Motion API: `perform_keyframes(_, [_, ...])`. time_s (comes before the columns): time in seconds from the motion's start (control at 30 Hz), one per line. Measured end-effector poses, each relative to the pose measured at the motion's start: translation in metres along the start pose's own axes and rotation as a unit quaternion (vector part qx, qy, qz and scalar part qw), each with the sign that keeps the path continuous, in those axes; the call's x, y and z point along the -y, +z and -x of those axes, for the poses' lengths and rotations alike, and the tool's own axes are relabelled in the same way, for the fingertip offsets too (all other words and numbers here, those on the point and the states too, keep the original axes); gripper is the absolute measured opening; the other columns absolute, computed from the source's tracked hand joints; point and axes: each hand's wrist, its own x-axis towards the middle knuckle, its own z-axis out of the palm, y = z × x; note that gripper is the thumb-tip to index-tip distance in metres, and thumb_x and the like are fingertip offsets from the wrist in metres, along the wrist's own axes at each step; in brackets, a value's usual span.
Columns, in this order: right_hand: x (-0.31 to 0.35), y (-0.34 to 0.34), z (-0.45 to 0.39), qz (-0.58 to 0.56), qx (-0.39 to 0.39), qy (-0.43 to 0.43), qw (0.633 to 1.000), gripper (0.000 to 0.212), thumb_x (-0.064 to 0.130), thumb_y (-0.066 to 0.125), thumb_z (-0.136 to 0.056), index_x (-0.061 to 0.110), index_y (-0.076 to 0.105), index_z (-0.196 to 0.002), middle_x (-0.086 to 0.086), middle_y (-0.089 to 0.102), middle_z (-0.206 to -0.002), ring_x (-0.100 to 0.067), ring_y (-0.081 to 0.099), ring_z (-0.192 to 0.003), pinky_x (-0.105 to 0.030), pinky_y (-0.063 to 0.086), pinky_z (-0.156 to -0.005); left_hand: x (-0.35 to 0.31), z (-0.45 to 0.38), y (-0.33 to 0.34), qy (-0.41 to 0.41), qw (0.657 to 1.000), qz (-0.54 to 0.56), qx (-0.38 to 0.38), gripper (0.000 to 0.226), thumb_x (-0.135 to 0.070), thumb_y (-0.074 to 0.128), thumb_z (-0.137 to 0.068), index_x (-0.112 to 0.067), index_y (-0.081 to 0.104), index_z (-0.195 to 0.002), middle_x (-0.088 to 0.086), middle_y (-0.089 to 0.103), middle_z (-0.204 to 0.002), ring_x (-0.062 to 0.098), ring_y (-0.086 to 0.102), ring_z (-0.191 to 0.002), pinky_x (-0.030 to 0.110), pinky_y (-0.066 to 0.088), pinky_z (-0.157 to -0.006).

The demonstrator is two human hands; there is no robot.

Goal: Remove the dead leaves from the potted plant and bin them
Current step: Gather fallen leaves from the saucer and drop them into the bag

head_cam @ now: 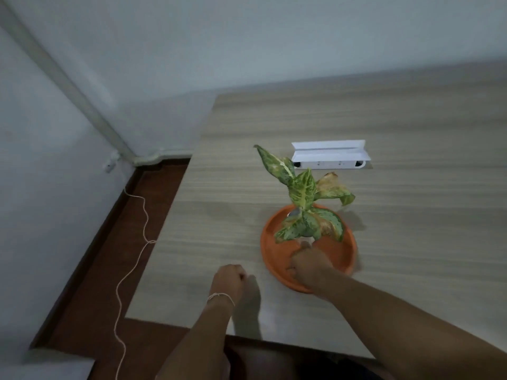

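A small potted plant (pixel 301 193) with speckled green leaves stands in an orange saucer (pixel 340 259) on the wooden table (pixel 411 133). One yellow-brown dead leaf (pixel 330 183) droops at the upper right, and a browned patch shows on a lower leaf (pixel 325 224). My right hand (pixel 310 266) reaches over the saucer's near rim, a finger stretched to the plant's base; whether it grips anything I cannot tell. My left hand (pixel 229 279) hovers as a closed fist over the table, left of the saucer, holding nothing visible. The pot itself is hidden by leaves.
A white power strip with a folded white card (pixel 329 157) lies behind the plant. The table's left edge drops to a dark red floor (pixel 109 270), where a white cord (pixel 131 256) trails along it. No bin is in view.
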Motion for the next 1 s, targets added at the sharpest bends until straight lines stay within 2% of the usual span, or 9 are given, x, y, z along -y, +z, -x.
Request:
perform_keyframes(0.1, [0.053, -0.012, -0.004, -0.004, -0.011, -0.043, 0.999, 0.022, 0.023, 0.055, -0.089, 0.015, 0.073, -0.1, -0.011, 0.069, -0.106, -0.034, 0.063, -0.105, -0.034, 0.044, -0.081, 0.051, 0.03, -0.015, -0.043, 0.999, -0.001, -0.01, 0.013, -0.02, 0.06, -0.077, -0.015, 0.071, -0.072, 0.004, 0.073, -0.077, 0.019, 0.068, -0.077, 0.026, 0.05, -0.068])
perform_keyframes(0.17, [0.09, -0.01, -0.01, -0.006, -0.012, -0.077, 0.997, 0.02, 0.021, 0.056, -0.086, 0.015, 0.073, -0.095, -0.009, 0.071, -0.101, -0.032, 0.064, -0.098, -0.032, 0.046, -0.073, 0.093, 0.054, -0.024, -0.076, 0.997, 0.009, -0.028, 0.012, -0.019, 0.06, -0.075, -0.013, 0.07, -0.071, 0.006, 0.073, -0.077, 0.022, 0.068, -0.078, 0.027, 0.049, -0.068])
perform_keyframes(0.33, [0.206, 0.011, -0.02, -0.059, 0.018, -0.168, 0.984, 0.026, 0.029, 0.056, -0.083, 0.017, 0.075, -0.096, -0.01, 0.073, -0.101, -0.029, 0.062, -0.1, -0.041, 0.056, -0.086, 0.195, 0.131, -0.046, -0.18, 0.98, 0.042, -0.074, 0.018, -0.022, 0.058, -0.075, -0.014, 0.073, -0.078, 0.007, 0.076, -0.085, 0.028, 0.07, -0.084, 0.034, 0.053, -0.076])
perform_keyframes(0.43, [0.283, 0.028, -0.01, -0.059, 0.041, -0.24, 0.968, 0.032, 0.035, 0.053, -0.075, 0.02, 0.076, -0.092, -0.004, 0.076, -0.094, -0.025, 0.068, -0.093, -0.041, 0.059, -0.083, 0.241, 0.176, -0.05, -0.233, 0.964, 0.083, -0.097, 0.016, -0.02, 0.061, -0.074, -0.016, 0.075, -0.08, 0.007, 0.077, -0.087, 0.029, 0.07, -0.089, 0.035, 0.056, -0.081])
perform_keyframes(0.6, [0.381, 0.048, 0.016, -0.003, 0.046, -0.379, 0.924, 0.021, 0.029, 0.06, -0.087, 0.025, 0.076, -0.1, 0.002, 0.076, -0.103, -0.021, 0.059, -0.105, -0.04, 0.056, -0.086, 0.292, 0.226, -0.053, -0.276, 0.947, 0.135, -0.097, 0.01, -0.021, 0.062, -0.071, -0.018, 0.07, -0.067, 0.007, 0.076, -0.08, 0.025, 0.071, -0.082, 0.029, 0.053, -0.074])
perform_keyframes(0.7, [0.411, 0.062, 0.02, 0.028, 0.052, -0.408, 0.911, 0.023, 0.03, 0.059, -0.089, 0.024, 0.077, -0.102, 0.005, 0.076, -0.105, -0.022, 0.058, -0.105, -0.04, 0.056, -0.088, 0.309, 0.24, -0.052, -0.284, 0.94, 0.156, -0.109, 0.01, -0.022, 0.062, -0.07, -0.018, 0.071, -0.068, 0.005, 0.076, -0.079, 0.022, 0.07, -0.079, 0.029, 0.053, -0.073])
perform_keyframes(0.83, [0.424, 0.074, 0.02, 0.038, 0.072, -0.391, 0.917, 0.023, 0.033, 0.059, -0.088, 0.024, 0.077, -0.099, 0.0, 0.077, -0.102, -0.024, 0.064, -0.1, -0.041, 0.058, -0.085, 0.321, 0.246, -0.048, -0.281, 0.939, 0.164, -0.108, 0.011, -0.018, 0.062, -0.073, -0.017, 0.073, -0.073, 0.004, 0.076, -0.084, 0.02, 0.07, -0.082, 0.025, 0.051, -0.074])
perform_keyframes(0.93, [0.421, 0.082, 0.013, 0.044, 0.099, -0.369, 0.923, 0.024, 0.027, 0.056, -0.084, 0.02, 0.076, -0.095, -0.004, 0.077, -0.097, -0.028, 0.069, -0.09, -0.04, 0.059, -0.079, 0.328, 0.247, -0.045, -0.272, 0.945, 0.156, -0.09, 0.013, -0.018, 0.062, -0.076, -0.017, 0.075, -0.079, 0.003, 0.077, -0.089, 0.021, 0.07, -0.087, 0.025, 0.052, -0.078])
perform_keyframes(1.0, [0.416, 0.089, 0.007, 0.047, 0.112, -0.354, 0.927, 0.026, 0.021, 0.053, -0.083, 0.019, 0.075, -0.098, -0.003, 0.076, -0.102, -0.027, 0.07, -0.091, -0.04, 0.059, -0.08, 0.331, 0.247, -0.044, -0.261, 0.95, 0.149, -0.088, 0.015, -0.02, 0.063, -0.079, -0.018, 0.076, -0.086, 0.002, 0.077, -0.095, 0.02, 0.07, -0.092, 0.027, 0.054, -0.084])
